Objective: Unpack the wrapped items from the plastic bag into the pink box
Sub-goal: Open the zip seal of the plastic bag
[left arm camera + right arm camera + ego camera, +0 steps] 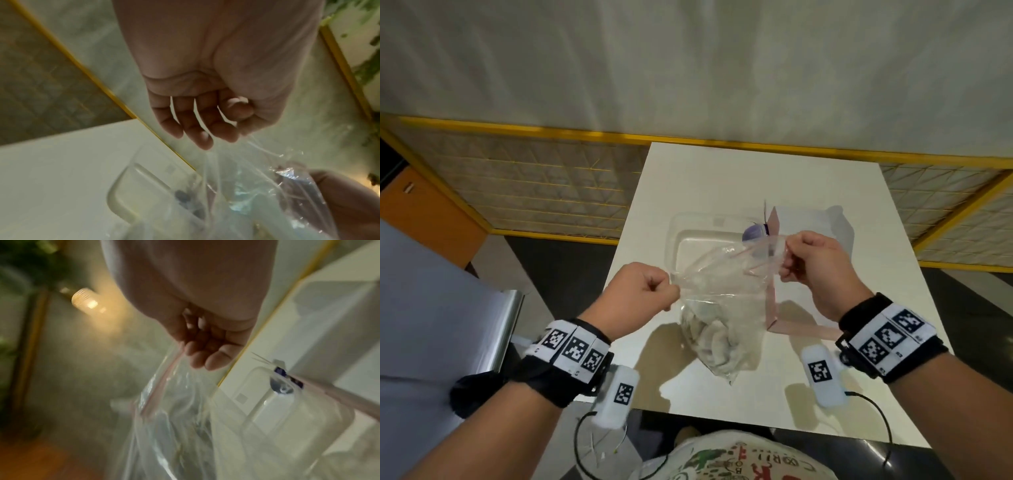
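Observation:
A clear plastic zip bag (726, 301) hangs above the white table, held up by both hands at its top edge. My left hand (650, 291) pinches the bag's left corner (252, 146). My right hand (804, 257) pinches the right corner with its pink zip strip (164, 379). Pale wrapped items (714, 337) bunch at the bottom of the bag. The pink box (801, 329) stands open behind and to the right of the bag; a purple-wrapped item (755, 231) shows at its far corner.
A clear plastic lid or tray (688, 233) lies on the white table (722, 171) behind the bag. Yellow-framed mesh panels (534, 192) flank the table. A metal surface (441, 308) lies at the left. A printed bag (739, 459) sits below the near edge.

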### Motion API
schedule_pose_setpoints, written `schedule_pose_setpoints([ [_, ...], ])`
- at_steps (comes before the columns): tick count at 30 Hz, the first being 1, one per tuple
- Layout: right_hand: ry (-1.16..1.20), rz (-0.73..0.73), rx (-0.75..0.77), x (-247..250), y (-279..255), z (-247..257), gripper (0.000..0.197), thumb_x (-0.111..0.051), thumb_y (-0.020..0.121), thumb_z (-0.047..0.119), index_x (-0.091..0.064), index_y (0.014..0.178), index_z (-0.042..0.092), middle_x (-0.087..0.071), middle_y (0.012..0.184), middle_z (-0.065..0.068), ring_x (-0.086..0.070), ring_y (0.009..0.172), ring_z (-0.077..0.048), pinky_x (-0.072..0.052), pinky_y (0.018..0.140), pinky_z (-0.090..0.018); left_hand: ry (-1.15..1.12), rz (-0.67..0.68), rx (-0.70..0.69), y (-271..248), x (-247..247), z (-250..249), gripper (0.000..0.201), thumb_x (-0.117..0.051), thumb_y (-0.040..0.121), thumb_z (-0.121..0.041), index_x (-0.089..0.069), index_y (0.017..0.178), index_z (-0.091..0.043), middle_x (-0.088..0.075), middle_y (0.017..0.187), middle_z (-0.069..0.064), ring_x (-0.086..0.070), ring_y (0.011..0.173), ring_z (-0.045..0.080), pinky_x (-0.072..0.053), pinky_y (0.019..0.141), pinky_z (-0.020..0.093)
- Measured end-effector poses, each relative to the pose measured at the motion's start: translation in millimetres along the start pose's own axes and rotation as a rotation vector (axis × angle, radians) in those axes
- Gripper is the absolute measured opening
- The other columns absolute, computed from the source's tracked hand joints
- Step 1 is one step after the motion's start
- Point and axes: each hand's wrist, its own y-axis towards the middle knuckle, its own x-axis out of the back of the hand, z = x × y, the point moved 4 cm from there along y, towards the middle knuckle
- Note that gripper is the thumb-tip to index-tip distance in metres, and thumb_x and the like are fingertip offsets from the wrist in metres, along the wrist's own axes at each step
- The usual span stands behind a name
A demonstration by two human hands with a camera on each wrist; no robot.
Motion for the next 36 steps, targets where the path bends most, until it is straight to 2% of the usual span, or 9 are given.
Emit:
schedule_pose_setpoints([
  [8, 0.664, 0.140, -0.431, -38.1, -18.5, -8.2, 0.022, -0.042, 0.103, 0.013, -0.055, 0.086, 0.005, -0.065, 0.077, -0.013, -0.070, 0.076, -0.028, -0.058, 0.085, -0.042, 0.538, -0.006, -0.186, -21.8, 5.6, 16.7, 0.023, -0.069, 0.088, -0.038, -0.049, 0.080, -0.032, -0.057, 0.074, -0.010, -0.055, 0.068, 0.008, -0.048, 0.062, 0.027],
  [12, 0.596, 0.196, -0.497, -49.7, -21.7, -3.5, 0.031, -0.045, 0.101, 0.020, -0.051, 0.072, 0.012, -0.045, 0.058, -0.003, -0.043, 0.049, -0.016, -0.039, 0.063, -0.029, 0.547, 0.050, -0.118, -25.5, 1.2, 25.3, 0.035, -0.063, 0.086, -0.061, -0.048, 0.106, -0.037, -0.053, 0.098, -0.019, -0.056, 0.082, 0.000, -0.047, 0.069, 0.023],
  [15, 0.500, 0.221, -0.441, -48.5, -18.4, -0.5, 0.029, -0.048, 0.100, 0.025, -0.049, 0.072, 0.017, -0.038, 0.057, 0.001, -0.033, 0.046, -0.014, -0.030, 0.057, -0.027, 0.406, -0.108, -0.229, -26.5, 12.0, 0.1, 0.065, -0.063, 0.082, -0.069, -0.042, 0.131, -0.032, -0.042, 0.121, -0.019, -0.054, 0.100, -0.001, -0.050, 0.079, 0.023],
  [18, 0.449, 0.262, -0.414, -53.9, -20.7, -1.3, 0.025, -0.054, 0.097, 0.028, -0.052, 0.074, 0.019, -0.037, 0.058, 0.002, -0.030, 0.046, -0.013, -0.029, 0.057, -0.028, 0.369, -0.273, -0.426, -26.4, 9.8, -42.2, 0.063, -0.066, 0.084, -0.065, -0.049, 0.127, -0.023, -0.045, 0.117, -0.012, -0.052, 0.097, 0.003, -0.046, 0.082, 0.021],
  [22, 0.332, 0.315, -0.345, -66.2, -34.8, 3.7, 0.019, -0.062, 0.091, 0.016, -0.055, 0.074, 0.019, -0.036, 0.061, 0.000, -0.032, 0.049, -0.014, -0.028, 0.056, -0.030, 0.563, -0.089, -0.171, -1.4, -20.3, -49.3, 0.034, -0.066, 0.088, -0.056, -0.062, 0.092, -0.023, -0.060, 0.086, -0.011, -0.057, 0.079, 0.012, -0.046, 0.070, 0.029],
  [24, 0.135, 0.304, -0.226, -63.1, -41.1, 5.8, 0.020, -0.065, 0.084, 0.001, -0.060, 0.098, 0.015, -0.047, 0.064, -0.002, -0.043, 0.054, -0.017, -0.035, 0.056, -0.031, 0.320, -0.036, -0.050, 5.0, -28.7, -34.0, 0.023, -0.068, 0.092, -0.037, -0.065, 0.077, -0.020, -0.067, 0.073, -0.003, -0.064, 0.070, 0.017, -0.050, 0.067, 0.031],
  [26, -0.171, 0.277, -0.094, -51.3, -44.5, 5.0, 0.052, -0.066, 0.076, -0.007, -0.053, 0.120, 0.019, -0.054, 0.076, -0.001, -0.050, 0.067, -0.017, -0.043, 0.063, -0.033, -0.098, -0.044, 0.085, 4.6, -27.0, -21.2, 0.006, -0.072, 0.091, -0.021, -0.070, 0.095, -0.016, -0.074, 0.075, 0.007, -0.070, 0.066, 0.021, -0.059, 0.069, 0.033],
  [31, -0.781, 0.041, 0.080, -9.1, -49.3, -19.0, 0.017, -0.069, 0.084, 0.019, -0.056, 0.094, 0.017, -0.063, 0.080, -0.005, -0.058, 0.062, -0.017, -0.049, 0.057, -0.031, -0.725, 0.164, 0.339, -5.6, -19.7, 9.0, 0.037, -0.070, 0.088, 0.000, -0.060, 0.123, -0.003, -0.072, 0.091, 0.022, -0.069, 0.072, 0.023, -0.062, 0.071, 0.032],
  [36, 0.143, 0.043, -0.510, 4.5, -51.9, -65.2, 0.007, -0.063, 0.096, 0.013, -0.063, 0.091, 0.007, -0.063, 0.080, -0.010, -0.068, 0.072, -0.023, -0.062, 0.075, -0.037, -0.861, 0.302, 0.447, -24.5, -32.5, 41.6, 0.036, -0.068, 0.079, 0.001, -0.063, 0.115, 0.005, -0.073, 0.095, 0.024, -0.074, 0.076, 0.024, -0.063, 0.070, 0.031],
])
